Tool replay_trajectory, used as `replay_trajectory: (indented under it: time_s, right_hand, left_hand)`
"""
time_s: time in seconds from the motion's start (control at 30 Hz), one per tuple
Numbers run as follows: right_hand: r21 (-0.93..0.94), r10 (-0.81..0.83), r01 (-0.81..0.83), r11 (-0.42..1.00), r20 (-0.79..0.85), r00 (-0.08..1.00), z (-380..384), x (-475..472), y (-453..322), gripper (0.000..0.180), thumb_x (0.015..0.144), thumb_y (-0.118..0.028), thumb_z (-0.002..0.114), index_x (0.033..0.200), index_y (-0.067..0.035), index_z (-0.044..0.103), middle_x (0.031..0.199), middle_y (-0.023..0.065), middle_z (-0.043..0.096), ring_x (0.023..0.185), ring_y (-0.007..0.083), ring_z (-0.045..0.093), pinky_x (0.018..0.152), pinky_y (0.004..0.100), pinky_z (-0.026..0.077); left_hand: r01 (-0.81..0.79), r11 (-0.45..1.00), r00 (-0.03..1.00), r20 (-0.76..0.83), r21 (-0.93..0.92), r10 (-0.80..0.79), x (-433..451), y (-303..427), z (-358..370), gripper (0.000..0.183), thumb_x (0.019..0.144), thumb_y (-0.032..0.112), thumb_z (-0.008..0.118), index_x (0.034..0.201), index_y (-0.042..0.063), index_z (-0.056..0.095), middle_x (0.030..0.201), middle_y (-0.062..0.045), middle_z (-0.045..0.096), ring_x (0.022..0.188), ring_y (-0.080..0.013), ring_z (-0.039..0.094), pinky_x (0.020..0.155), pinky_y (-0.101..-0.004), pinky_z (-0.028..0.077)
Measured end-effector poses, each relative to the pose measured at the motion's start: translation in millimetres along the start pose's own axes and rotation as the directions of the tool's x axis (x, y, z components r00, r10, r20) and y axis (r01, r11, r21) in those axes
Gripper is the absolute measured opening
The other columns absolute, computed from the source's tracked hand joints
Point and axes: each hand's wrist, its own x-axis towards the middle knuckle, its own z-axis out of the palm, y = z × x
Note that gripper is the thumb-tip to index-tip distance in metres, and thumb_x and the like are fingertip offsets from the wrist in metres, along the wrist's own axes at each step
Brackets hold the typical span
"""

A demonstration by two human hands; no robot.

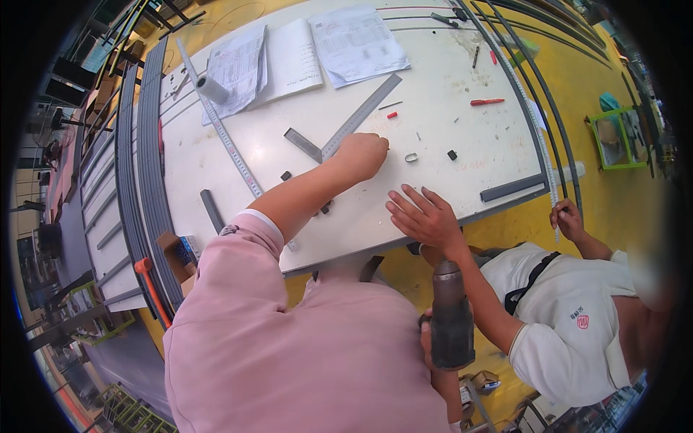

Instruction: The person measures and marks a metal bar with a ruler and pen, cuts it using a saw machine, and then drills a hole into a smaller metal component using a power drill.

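Note:
My left hand (364, 157) is over the white tabletop (346, 216), fingers curled beside a steel try square (364, 112); whether its fingertips pinch something small is unclear. My right hand (426, 338) grips a power drill (452, 319) near my body, chuck towards the table. To the right of my left hand lie a small oval metal piece (411, 157), a black plug (452, 155), small screws (418, 136) and a red cap (392, 115). A thin drill bit (390, 105) is near the square's blade. A red marker (487, 102) lies farther right.
A co-worker's open hand (427, 216) is close to the drill; their other hand (567, 219) holds a measuring tape (552, 184). Papers (357, 46), another tape (222, 130), grey profiles (149, 135), an open cardboard box (176, 257) and an orange mallet (143, 266) are around the table.

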Motion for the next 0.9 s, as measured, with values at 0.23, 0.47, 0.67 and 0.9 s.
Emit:
replay_trajectory:
  time_s: [0.23,0.47,0.67,0.9]
  right_hand:
    - [-0.463,-0.232,0.181,0.868,-0.055,0.971,-6,34,-9,0.037,0.104,-0.034,0.050,0.129,-0.007,0.058,0.102,0.0165,0.069,0.078,0.0312,0.069,0.065,0.0399,0.060]
    - [-0.383,-0.105,0.086,0.920,-0.029,0.994,-3,65,-13,0.055,0.089,-0.029,0.072,0.135,-0.003,0.056,0.103,0.0140,0.070,0.083,0.0296,0.070,0.074,0.0385,0.058]
    - [-0.535,-0.445,0.407,0.740,0.065,0.893,1,104,-26,0.080,0.075,-0.026,0.085,0.142,0.001,0.051,0.103,0.0132,0.069,0.082,0.0294,0.068,0.075,0.0381,0.054]
    - [-0.527,-0.591,0.556,0.643,0.120,0.797,1,142,-34,0.088,0.067,-0.023,0.087,0.144,0.002,0.051,0.096,0.0100,0.069,0.078,0.0282,0.064,0.071,0.0386,0.049]
  left_hand:
    - [0.085,0.996,0.975,-0.208,0.010,-0.082,74,-13,-20,0.013,0.090,0.015,0.067,0.095,0.003,0.068,0.100,-0.016,0.068,0.092,-0.0340,0.068,0.078,-0.0447,0.056]
    - [0.006,0.994,0.989,-0.148,0.109,0.011,123,-29,-14,0.011,0.088,0.010,0.069,0.090,0.000,0.067,0.099,-0.019,0.068,0.093,-0.0354,0.068,0.079,-0.0457,0.055]
    - [0.068,0.314,0.996,0.044,-0.947,-0.082,63,28,-68,0.030,0.101,0.022,0.062,0.119,-0.002,0.059,0.099,-0.009,0.067,0.089,-0.0191,0.066,0.081,-0.0374,0.054]
    - [0.240,-0.635,0.964,0.260,-0.735,0.064,-18,96,-23,0.037,0.100,0.026,0.070,0.124,0.001,0.058,0.106,-0.007,0.062,0.102,-0.0207,0.065,0.094,-0.0368,0.057]
